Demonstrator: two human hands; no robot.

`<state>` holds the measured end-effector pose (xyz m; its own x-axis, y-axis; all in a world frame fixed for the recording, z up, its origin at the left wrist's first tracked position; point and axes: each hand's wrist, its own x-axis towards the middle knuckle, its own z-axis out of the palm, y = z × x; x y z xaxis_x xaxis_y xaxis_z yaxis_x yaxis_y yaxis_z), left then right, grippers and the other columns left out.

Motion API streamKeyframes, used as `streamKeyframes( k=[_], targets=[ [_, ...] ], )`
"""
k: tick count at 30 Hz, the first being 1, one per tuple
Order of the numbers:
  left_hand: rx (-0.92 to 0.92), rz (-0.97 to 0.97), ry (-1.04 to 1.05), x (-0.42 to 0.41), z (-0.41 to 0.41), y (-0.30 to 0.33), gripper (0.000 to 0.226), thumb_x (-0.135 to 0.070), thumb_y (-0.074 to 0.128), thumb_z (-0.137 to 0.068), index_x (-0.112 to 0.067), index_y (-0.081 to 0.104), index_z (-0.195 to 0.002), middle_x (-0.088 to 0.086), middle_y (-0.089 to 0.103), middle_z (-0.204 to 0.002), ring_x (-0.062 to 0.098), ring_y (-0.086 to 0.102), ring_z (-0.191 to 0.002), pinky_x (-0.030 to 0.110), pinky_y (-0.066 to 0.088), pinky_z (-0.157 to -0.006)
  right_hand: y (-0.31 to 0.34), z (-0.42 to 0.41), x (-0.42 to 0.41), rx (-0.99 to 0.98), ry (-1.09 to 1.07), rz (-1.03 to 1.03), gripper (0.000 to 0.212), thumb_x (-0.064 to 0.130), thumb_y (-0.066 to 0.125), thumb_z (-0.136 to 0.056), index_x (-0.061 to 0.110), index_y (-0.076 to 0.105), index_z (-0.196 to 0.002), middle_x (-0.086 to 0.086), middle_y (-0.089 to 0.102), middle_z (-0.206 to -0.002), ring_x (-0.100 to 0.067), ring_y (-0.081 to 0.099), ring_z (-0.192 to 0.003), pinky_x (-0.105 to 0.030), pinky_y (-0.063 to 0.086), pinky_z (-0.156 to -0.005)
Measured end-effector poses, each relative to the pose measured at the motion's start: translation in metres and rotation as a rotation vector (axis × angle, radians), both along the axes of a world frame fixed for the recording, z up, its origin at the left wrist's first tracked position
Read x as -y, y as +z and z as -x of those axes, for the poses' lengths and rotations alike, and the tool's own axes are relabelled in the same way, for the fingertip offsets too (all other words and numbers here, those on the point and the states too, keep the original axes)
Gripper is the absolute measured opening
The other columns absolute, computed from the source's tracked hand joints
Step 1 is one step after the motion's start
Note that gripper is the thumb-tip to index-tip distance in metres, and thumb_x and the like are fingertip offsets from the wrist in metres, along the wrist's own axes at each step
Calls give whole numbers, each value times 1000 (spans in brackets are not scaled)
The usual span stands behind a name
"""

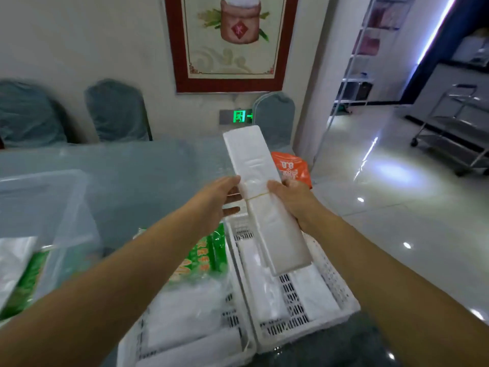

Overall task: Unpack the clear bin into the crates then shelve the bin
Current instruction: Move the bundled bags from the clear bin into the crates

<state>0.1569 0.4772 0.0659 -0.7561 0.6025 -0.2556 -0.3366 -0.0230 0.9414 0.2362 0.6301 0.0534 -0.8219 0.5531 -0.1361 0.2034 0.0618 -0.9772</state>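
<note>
Above the right-hand white crate (304, 308), a long white bundle of plastic bags (264, 192) is held in mid-air, tilted so that its far end points away and slightly left. It is bound near its middle by a thin rubber band (258, 196) and is gripped from both sides: the left hand (219, 197) is closed on its left edge, with the thumb on top, and the right hand (291, 200) is closed on its right edge at about the same height. Its near end hangs over similar white bundles (264, 282) already laid flat in that crate.

Just left of this crate, touching it, a second white crate (190, 340) is seen, filled with clear and white bags and with green printed packs (203, 258) at its far end. Further left, the clear bin (47, 202) stands on the table (148, 170); a green pack and a clear bag can be made out through its wall (the rest is blurred). An orange bag (289, 168) lies at the table's far right corner. Covered chairs (116, 112) are lined up beyond the table, beneath a framed picture (232, 43), and a metal trolley (455, 128) stands on the glossy floor to the right.
</note>
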Motion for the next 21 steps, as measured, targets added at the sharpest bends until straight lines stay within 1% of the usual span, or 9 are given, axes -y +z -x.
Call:
streamKeyframes(
  k=[3,6,10,11,13,14,15,18,21],
  targets=[
    [-43,106,-46,-55,-15,-38,8,-15,51,-91,-15,55,-98,3,59,-88,16,60,-76,29,48,-67,-17,-34,-74,48,-108,-38,18,23,62,-86,7,63,-94,-10,70,-84,-16,64,-60,-27,56,-55],
    [-63,296,-107,-93,-33,-90,33,-7,54,-89,-2,47,-120,8,57,-89,15,59,-72,23,50,-63,-39,-61,-132,121,-178,-43,27,26,62,-87,1,61,-98,-15,68,-90,-22,63,-67,-35,54,-64],
    [10,564,-259,-125,-63,-151,37,-6,54,-88,5,47,-123,14,57,-97,21,55,-81,29,48,-75,-66,-83,-179,192,-234,12,34,28,61,-87,0,56,-106,-15,66,-96,-27,64,-77,-37,55,-68],
    [6,620,-283,-132,-69,-160,38,-7,53,-87,4,47,-123,14,57,-99,21,54,-81,26,48,-73,-72,-86,-186,202,-232,23,32,29,61,-87,2,56,-104,-14,67,-95,-26,65,-77,-35,55,-66],
    [-3,699,-276,-146,-77,-172,42,-6,51,-86,6,43,-126,9,53,-86,17,49,-68,13,43,-51,-83,-90,-196,222,-227,29,27,30,61,-87,6,58,-100,-10,67,-92,-24,66,-76,-34,55,-64],
    [-6,729,-245,-154,-79,-176,42,-6,51,-86,8,42,-125,8,50,-82,16,48,-65,15,41,-46,-89,-92,-200,236,-230,26,28,31,61,-87,8,58,-100,-9,67,-91,-24,66,-77,-36,56,-66],
    [-23,764,-203,-160,-80,-180,41,-5,52,-85,9,43,-123,11,52,-87,20,53,-71,20,43,-50,-94,-93,-203,254,-234,22,30,33,61,-86,8,58,-103,-8,67,-92,-25,66,-80,-37,56,-69],
    [-39,841,-63,-175,-80,-188,41,-3,58,-82,8,43,-118,24,52,-117,36,56,-105,38,49,-79,-110,-97,-209,285,-250,24,33,34,62,-84,10,57,-106,-8,68,-96,-25,67,-83,-38,56,-70],
    [47,775,15,-185,-82,-198,36,-1,63,-77,13,48,-107,28,56,-99,40,59,-97,41,49,-72,-122,-101,-213,288,-268,35,34,34,63,-83,9,57,-106,-7,68,-95,-22,67,-81,-31,54,-62]
  ],
)
